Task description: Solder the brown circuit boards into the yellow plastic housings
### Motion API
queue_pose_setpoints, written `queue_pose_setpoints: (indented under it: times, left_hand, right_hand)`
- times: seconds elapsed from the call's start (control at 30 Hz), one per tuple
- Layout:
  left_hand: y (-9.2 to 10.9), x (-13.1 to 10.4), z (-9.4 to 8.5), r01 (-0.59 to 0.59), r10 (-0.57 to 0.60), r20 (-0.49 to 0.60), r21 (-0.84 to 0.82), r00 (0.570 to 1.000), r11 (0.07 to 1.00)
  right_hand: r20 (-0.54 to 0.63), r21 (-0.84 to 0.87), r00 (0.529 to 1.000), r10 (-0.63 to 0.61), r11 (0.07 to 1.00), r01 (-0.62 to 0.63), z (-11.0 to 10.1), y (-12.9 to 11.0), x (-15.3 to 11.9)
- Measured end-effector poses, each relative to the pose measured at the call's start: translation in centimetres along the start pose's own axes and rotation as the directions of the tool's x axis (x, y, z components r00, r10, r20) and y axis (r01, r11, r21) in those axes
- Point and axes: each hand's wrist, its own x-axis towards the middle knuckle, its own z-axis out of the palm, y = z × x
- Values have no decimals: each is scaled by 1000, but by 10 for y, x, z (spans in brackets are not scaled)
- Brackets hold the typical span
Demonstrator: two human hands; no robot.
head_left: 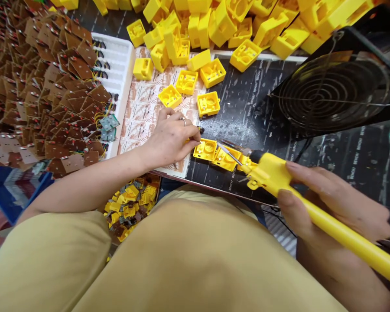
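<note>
My right hand is wrapped around the handle of a yellow soldering iron. Its thin metal tip slants left over a short row of yellow plastic housings by the table's front edge. Closest to my left hand is the leftmost housing, open side up, with a perforated round patch inside. Beside it lies a second housing, partly covered by the iron's tip. The fingers of my left hand are pinched together at the leftmost housing's left edge; what they hold is too small to make out.
Brown circuit boards are heaped on a white foam tray at left. Many yellow housings pile up at the back. A black fan with a wire guard stands at right. Below the table edge sits a container of yellow parts.
</note>
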Motion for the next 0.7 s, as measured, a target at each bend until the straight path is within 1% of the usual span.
queue_pose_setpoints:
  times: [0.07,0.1,0.17,0.23,0.27,0.37,0.5,0.6,0.7]
  left_hand:
    - [1,0,1,-8,8,-11,20,1000,1000]
    - [1,0,2,-12,12,-14,30,1000,999]
    - [1,0,3,-17,18,-21,49,1000,999]
    - [2,1,3,-18,20,-28,67,999,998]
    - [2,1,3,-18,21,-29,74,999,997]
    - [4,3,1,-32,33,-1,101,999,994]
    - [4,7,-1,-67,58,70,136,996,988]
    - [3,8,-1,-84,78,72,82,994,993]
    - [1,7,0,-86,86,36,7,996,996]
  right_hand:
    - [44,21,998,46,999,-47,4,-4,-2]
    - [64,40,997,31,999,-34,6,-4,-3]
    - [84,93,994,-77,993,69,10,0,-4]
    - [106,120,976,-191,977,178,13,5,-2]
    - [117,115,968,-220,972,207,14,7,-1]
    - [137,77,961,-242,969,233,16,6,4]
    - [163,11,959,-231,973,232,17,2,9]
    - [149,-6,945,-291,955,296,18,1,14]
    - [157,65,912,-378,926,372,16,-1,21]
